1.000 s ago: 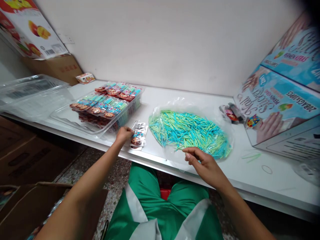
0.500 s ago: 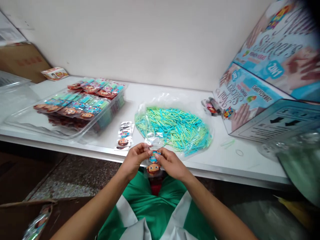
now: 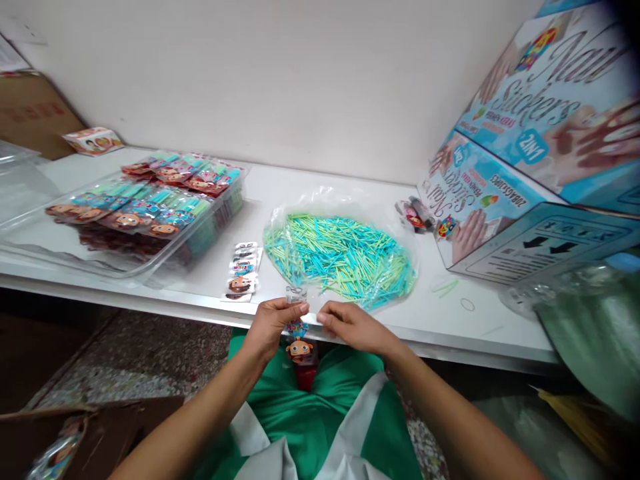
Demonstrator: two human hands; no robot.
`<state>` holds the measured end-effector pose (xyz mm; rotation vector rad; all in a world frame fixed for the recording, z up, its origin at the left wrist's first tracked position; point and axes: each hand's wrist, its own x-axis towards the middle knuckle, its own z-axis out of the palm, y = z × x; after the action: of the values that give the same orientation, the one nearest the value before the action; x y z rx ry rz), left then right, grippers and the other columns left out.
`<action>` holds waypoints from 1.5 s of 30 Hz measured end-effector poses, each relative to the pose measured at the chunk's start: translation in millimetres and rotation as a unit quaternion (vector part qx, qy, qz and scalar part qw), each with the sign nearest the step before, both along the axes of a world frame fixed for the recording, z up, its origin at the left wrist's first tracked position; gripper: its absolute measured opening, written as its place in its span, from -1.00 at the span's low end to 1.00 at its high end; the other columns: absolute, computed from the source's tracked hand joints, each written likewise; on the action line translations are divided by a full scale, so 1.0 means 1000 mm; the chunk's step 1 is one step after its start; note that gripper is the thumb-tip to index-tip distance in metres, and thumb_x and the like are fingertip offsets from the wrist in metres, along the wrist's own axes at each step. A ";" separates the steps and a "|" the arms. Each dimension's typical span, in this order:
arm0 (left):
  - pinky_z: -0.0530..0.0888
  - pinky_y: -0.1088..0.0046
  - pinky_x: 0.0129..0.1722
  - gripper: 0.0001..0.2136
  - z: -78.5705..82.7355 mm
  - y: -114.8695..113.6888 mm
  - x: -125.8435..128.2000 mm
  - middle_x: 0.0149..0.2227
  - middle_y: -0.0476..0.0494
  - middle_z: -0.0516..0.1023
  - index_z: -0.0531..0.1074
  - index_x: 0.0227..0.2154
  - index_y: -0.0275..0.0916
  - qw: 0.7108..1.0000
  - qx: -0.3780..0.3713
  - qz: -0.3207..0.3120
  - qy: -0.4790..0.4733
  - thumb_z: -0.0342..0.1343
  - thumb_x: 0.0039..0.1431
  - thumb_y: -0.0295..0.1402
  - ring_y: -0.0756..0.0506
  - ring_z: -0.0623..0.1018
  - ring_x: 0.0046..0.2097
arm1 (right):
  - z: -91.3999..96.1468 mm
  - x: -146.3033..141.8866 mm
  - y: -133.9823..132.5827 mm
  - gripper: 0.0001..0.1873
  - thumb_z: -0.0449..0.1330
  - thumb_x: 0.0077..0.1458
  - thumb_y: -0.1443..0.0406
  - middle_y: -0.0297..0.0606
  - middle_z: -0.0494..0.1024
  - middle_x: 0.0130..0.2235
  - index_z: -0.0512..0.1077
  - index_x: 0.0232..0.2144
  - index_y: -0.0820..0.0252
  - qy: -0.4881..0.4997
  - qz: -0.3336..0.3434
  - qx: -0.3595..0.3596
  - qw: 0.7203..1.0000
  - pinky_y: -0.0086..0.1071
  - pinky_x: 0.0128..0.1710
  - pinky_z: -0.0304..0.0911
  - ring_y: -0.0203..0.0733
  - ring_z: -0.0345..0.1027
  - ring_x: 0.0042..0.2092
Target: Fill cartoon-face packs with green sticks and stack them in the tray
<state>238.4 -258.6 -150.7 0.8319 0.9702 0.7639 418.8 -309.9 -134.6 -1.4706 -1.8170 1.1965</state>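
My left hand (image 3: 273, 325) is closed on a small clear packet (image 3: 299, 349) printed with a cartoon face, which hangs upright over the table's front edge. Close beside it, my right hand (image 3: 353, 325) has thumb and fingers pinched together, apart from the left. Whatever lies between its fingertips, if anything, is too small to make out. Just beyond the hands spreads a clear bag (image 3: 400, 267) full of thin green and blue sticks (image 3: 345, 257). Left of that, a little stack of printed cards (image 3: 243, 273) rests on the table.
A clear plastic tray (image 3: 145, 267) holds piled filled packets (image 3: 150, 217) on the left. Nail sticker boxes (image 3: 500, 193) stand at the right. A rubber band (image 3: 467, 305), loose green sticks (image 3: 445, 288) and small packets (image 3: 415, 215) lie nearby. A brown carton (image 3: 37, 113) stands back left.
My right hand has come off the packet and moved slightly right. The left hand keeps the packet, which now hangs a little lower. The view has shifted slightly.
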 end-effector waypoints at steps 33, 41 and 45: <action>0.34 0.57 -0.39 -0.81 -0.004 0.003 -0.017 -0.48 -0.13 0.55 0.54 -0.50 -0.35 0.999 -0.016 -0.038 -0.014 0.30 -0.14 -0.30 0.04 0.46 -0.43 | -0.002 0.057 0.114 -0.73 -0.04 0.13 0.27 -0.08 0.53 -0.25 0.38 -0.22 0.27 -0.478 -0.075 0.042 0.874 -0.42 -0.38 0.11 -0.13 0.38 -0.26; 0.35 0.55 -0.39 -0.80 -0.001 0.002 -0.011 -0.47 -0.14 0.56 0.54 -0.50 -0.34 0.998 -0.028 -0.053 -0.022 0.30 -0.15 -0.29 0.02 0.47 -0.44 | 0.006 0.076 0.116 -0.62 -0.16 0.22 0.14 -0.12 0.49 -0.25 0.35 -0.25 0.27 -0.449 -0.115 0.047 0.885 -0.43 -0.34 0.10 -0.18 0.33 -0.24; 0.35 0.55 -0.38 -0.80 0.000 0.001 -0.013 -0.47 -0.15 0.56 0.55 -0.48 -0.34 0.999 -0.017 -0.047 -0.020 0.30 -0.14 -0.29 0.03 0.47 -0.44 | 0.012 0.076 0.116 -0.60 -0.17 0.23 0.15 0.06 0.40 -0.08 0.33 -0.20 0.30 -0.452 -0.135 0.060 0.880 -0.31 -0.14 0.09 -0.02 0.26 -0.05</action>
<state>225.5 -257.2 -150.9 0.8229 0.8999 0.6797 494.4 -193.9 -122.6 -2.3369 -2.0459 0.2131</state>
